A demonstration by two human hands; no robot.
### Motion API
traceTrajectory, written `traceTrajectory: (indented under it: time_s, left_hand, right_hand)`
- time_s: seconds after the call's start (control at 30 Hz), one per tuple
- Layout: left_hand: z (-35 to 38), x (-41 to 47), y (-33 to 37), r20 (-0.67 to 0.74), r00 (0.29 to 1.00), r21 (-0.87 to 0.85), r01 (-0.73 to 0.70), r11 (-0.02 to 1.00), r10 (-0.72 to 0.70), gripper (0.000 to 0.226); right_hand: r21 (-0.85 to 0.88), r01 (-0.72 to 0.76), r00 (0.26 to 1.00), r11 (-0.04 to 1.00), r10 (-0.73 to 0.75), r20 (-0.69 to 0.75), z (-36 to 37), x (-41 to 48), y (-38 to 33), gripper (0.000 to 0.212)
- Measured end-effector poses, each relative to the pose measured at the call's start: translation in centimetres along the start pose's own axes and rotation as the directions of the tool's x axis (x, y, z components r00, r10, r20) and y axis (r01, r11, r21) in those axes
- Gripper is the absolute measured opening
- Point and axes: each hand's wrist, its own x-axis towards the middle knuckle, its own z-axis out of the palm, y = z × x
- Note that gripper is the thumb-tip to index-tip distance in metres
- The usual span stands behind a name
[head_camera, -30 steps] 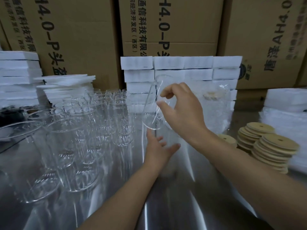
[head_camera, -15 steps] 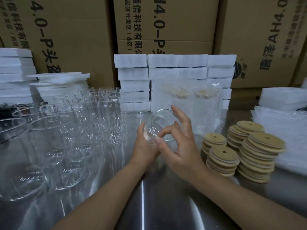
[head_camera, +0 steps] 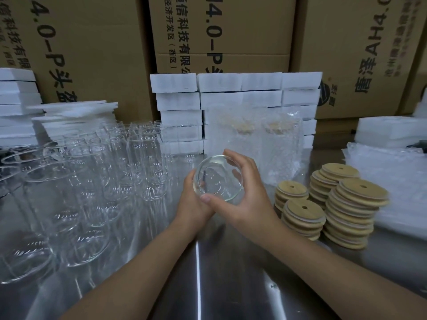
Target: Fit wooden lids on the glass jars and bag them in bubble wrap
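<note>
Held jar [head_camera: 218, 179]: clear glass, lifted off the tabletop [head_camera: 231, 273] over its middle, tipped so one round end faces the camera; mouth or base, cannot tell.
Right hand [head_camera: 245, 199]: wrapped round the jar's right side, thumb pressed on the near rim, fingers [head_camera: 231, 155] curled over the far rim, slightly spread.
Left hand [head_camera: 191, 204]: cupped against the jar's left and lower side, thumb along the glass; remaining fingers only dimly visible through the jar, spread or together not clear.
Loose jars [head_camera: 92, 172]: crowded upright across the left half of the tabletop, outlines overlapping and hard to separate, nearest ones cut by the left edge.
Wooden lids [head_camera: 353, 199]: four stacks toward the right edge, each top lid with a small hole.
Bubble-wrap bags [head_camera: 254, 144]: upright toward the back edge, tan lids blurred inside.
Bubble-wrap sheets [head_camera: 392, 176]: heaped at the right edge, partly cut off.
Foam blocks [head_camera: 219, 88]: white, stacked along the back edge.
Cardboard boxes [head_camera: 92, 42]: behind everything, print cropped.
</note>
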Motion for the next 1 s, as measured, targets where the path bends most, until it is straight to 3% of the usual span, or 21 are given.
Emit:
traceTrajectory:
  time_s: [0.13,0.33,0.53,0.7,0.87,1.0]
  left_hand:
    - [0.2,0.1,-0.1,0.020,0.999,0.062,-0.042,0.997,0.041,0.110]
    - [0.4,0.3,-0.3,-0.005,1.000,0.121,-0.009,0.993,0.010,0.119]
    - [0.2,1.4,-1.8,0.000,0.999,0.185,-0.053,0.981,0.054,0.104]
    - [0.2,1.7,-2.3,0.022,0.994,0.177,-0.111,0.978,0.108,0.108]
    - [0.7,1.5,-2.0,0.094,0.981,0.063,-0.179,0.982,0.172,0.120]
    - [0.6,1.7,-2.2,0.084,0.974,0.102,-0.218,0.971,0.210,0.118]
  right_hand:
    - [0.062,-0.018,0.999,0.998,0.022,-0.050,-0.1,0.1,-0.4,0.069]
    - [0.160,-0.058,0.990,0.985,0.077,-0.118,0.1,0.0,0.2,0.080]
    - [0.171,-0.074,0.980,0.983,0.103,-0.170,0.2,0.0,0.7,0.074]
    - [0.172,-0.039,0.980,0.984,0.072,-0.187,0.2,0.2,0.7,0.073]
    - [0.169,-0.009,0.971,0.986,0.049,-0.235,0.2,0.3,0.7,0.068]
    - [0.164,-0.023,0.967,0.986,0.064,-0.245,0.1,0.3,0.7,0.064]
